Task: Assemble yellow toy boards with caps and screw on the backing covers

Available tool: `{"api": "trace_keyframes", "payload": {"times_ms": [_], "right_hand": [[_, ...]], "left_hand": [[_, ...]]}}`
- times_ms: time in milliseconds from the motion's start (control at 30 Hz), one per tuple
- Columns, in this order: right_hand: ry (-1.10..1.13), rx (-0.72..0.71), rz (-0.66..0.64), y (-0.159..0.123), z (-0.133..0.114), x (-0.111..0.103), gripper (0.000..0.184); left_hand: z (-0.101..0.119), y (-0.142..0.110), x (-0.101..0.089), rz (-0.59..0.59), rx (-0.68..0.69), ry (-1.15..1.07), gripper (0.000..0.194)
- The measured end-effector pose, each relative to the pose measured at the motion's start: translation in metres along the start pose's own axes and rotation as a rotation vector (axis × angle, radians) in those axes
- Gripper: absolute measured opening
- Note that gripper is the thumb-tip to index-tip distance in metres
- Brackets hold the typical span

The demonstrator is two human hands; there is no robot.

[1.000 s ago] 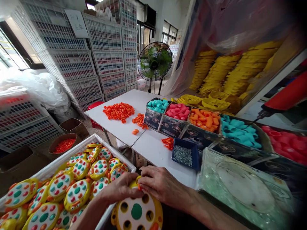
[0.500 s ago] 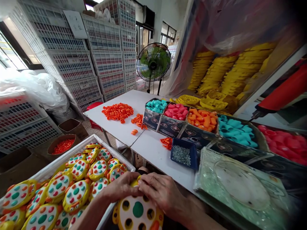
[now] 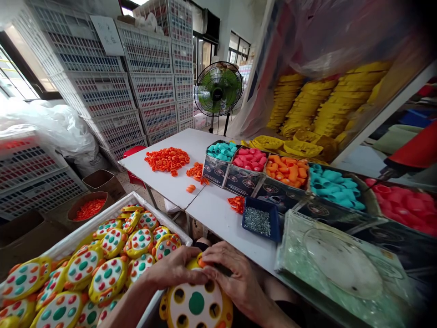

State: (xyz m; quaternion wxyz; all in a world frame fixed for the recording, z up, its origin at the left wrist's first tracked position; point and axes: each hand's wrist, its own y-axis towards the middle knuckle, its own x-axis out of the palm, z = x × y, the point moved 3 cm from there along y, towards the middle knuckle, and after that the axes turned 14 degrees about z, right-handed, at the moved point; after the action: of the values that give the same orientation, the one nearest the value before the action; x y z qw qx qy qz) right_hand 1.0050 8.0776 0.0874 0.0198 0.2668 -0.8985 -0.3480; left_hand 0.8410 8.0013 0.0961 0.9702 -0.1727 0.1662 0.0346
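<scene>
Head view: a toy (image 3: 196,304) is gripped by left hand (image 3: 180,269) and right hand (image 3: 237,275) near the table's (image 3: 213,213) edge, crates (image 3: 149,89) beyond.

Left fingers (image 3: 190,253) and right fingers (image 3: 215,256) curl close together.

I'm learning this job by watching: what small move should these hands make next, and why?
Perhaps press the orange part onto the yellow toy: the right hand touches it, the left hand grips the toy, and its seating isn't visible.
</scene>
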Motion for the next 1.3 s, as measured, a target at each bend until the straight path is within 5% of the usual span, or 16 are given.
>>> {"api": "trace_keyframes", "payload": {"times_ms": [167,433,767,1033,1200,1300], "right_hand": [[0.068,0.152,-0.024,-0.003,0.007,-0.001,0.007],[0.027,0.107,-0.06,-0.006,0.006,0.001,0.007],[0.122,0.657,-0.236,0.004,0.012,-0.004,0.032],[0.105,0.625,-0.227,0.004,0.015,0.002,0.026],[0.241,0.701,-0.213,0.004,0.025,0.002,0.039],[0.353,0.808,-0.158,0.003,0.03,0.0,0.04]], "left_hand": [[-0.003,0.0,0.001,0.034,-0.003,0.099,0.029],[-0.003,-0.002,0.002,0.042,0.033,0.241,0.032],[0.01,-0.012,0.007,0.103,0.033,0.371,0.035],[0.009,-0.012,0.008,0.144,0.059,0.366,0.022],[0.006,-0.003,-0.01,0.052,0.026,0.298,0.04],[-0.005,-0.003,-0.029,0.026,0.012,0.051,0.063]]}}
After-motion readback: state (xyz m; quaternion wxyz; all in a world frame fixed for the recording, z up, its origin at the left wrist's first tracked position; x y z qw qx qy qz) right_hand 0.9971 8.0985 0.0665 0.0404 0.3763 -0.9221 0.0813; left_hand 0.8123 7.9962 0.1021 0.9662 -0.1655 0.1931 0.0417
